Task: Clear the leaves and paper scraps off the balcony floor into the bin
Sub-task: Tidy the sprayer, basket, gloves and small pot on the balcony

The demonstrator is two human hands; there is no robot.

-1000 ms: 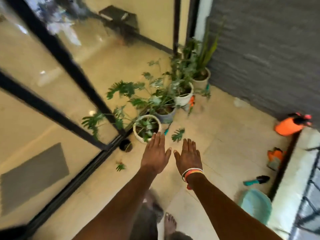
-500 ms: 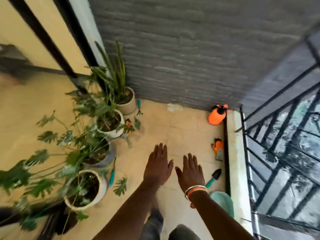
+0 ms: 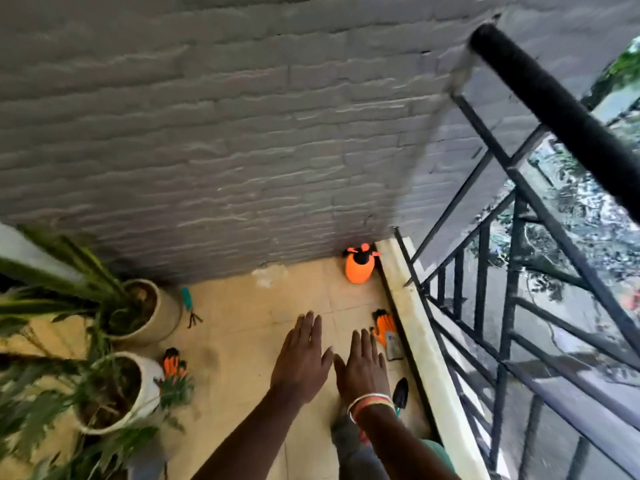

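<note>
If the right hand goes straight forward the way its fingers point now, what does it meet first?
Probably the orange glove lying by the ledge: the right hand, flat and empty, has its fingertips just short of it in this view. The hand appears to be held above the floor, so it might pass over, toward the orange sprayer.

Two pots [image 3: 157,311], two gloves [image 3: 384,327]
</note>
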